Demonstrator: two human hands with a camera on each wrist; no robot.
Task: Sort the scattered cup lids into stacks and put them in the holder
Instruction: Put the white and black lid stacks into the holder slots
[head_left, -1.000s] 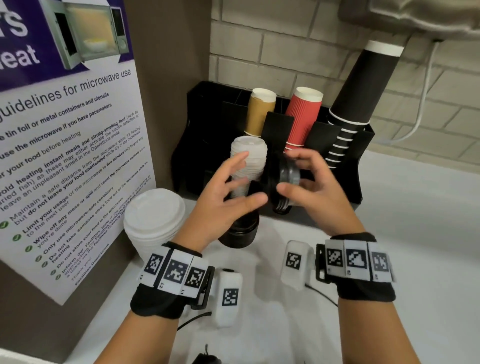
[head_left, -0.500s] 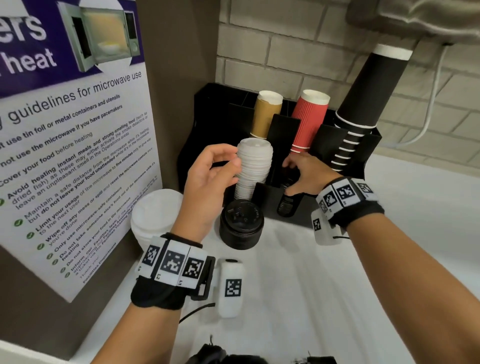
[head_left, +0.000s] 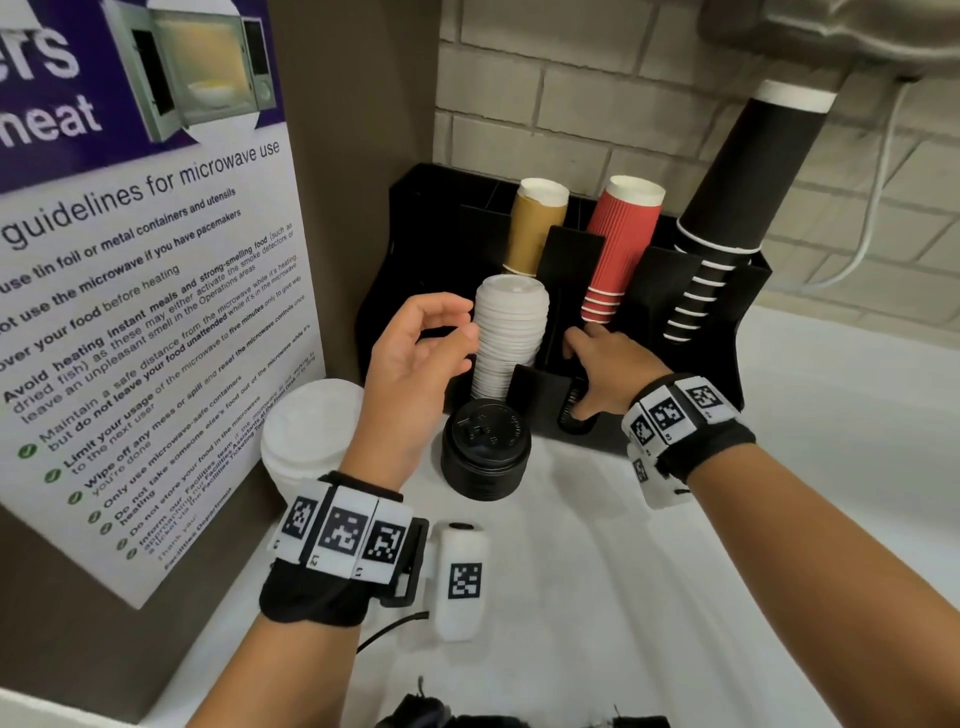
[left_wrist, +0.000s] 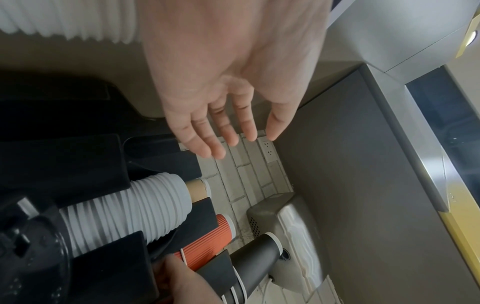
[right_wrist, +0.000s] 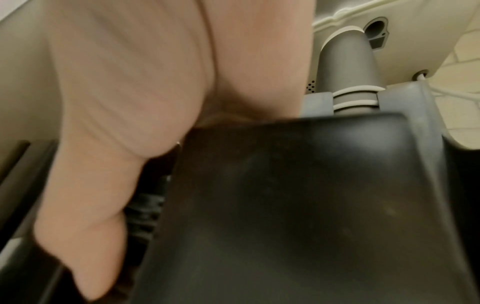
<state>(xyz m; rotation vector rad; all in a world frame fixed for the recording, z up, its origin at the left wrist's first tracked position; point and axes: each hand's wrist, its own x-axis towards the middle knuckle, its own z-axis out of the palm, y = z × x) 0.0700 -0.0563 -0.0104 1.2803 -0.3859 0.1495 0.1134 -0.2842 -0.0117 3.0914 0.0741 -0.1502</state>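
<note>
A black holder (head_left: 543, 392) stands against the brick wall. Its front left slot holds a tall white lid stack (head_left: 511, 332), which also shows in the left wrist view (left_wrist: 130, 209). My right hand (head_left: 587, 374) reaches down into the middle front slot and grips a stack of black lids (head_left: 571, 413). In the right wrist view my thumb (right_wrist: 85, 226) lies along those ribbed black lids (right_wrist: 145, 207) beside the holder wall (right_wrist: 285, 205); the other fingers are hidden. My left hand (head_left: 457, 332) hovers just left of the white stack, its fingers (left_wrist: 233, 139) relaxed and holding nothing.
A second black lid stack (head_left: 485, 452) and a wider white lid stack (head_left: 311, 431) stand on the white counter (head_left: 753, 519). Brown cups (head_left: 535, 223), red cups (head_left: 618, 249) and tall black cups (head_left: 727, 197) fill the back slots. A poster panel (head_left: 145, 312) walls off the left.
Both hands held the black lid stack in front of the holder a second ago. My right hand has lowered it into the middle slot. My left hand has let go and drawn back.
</note>
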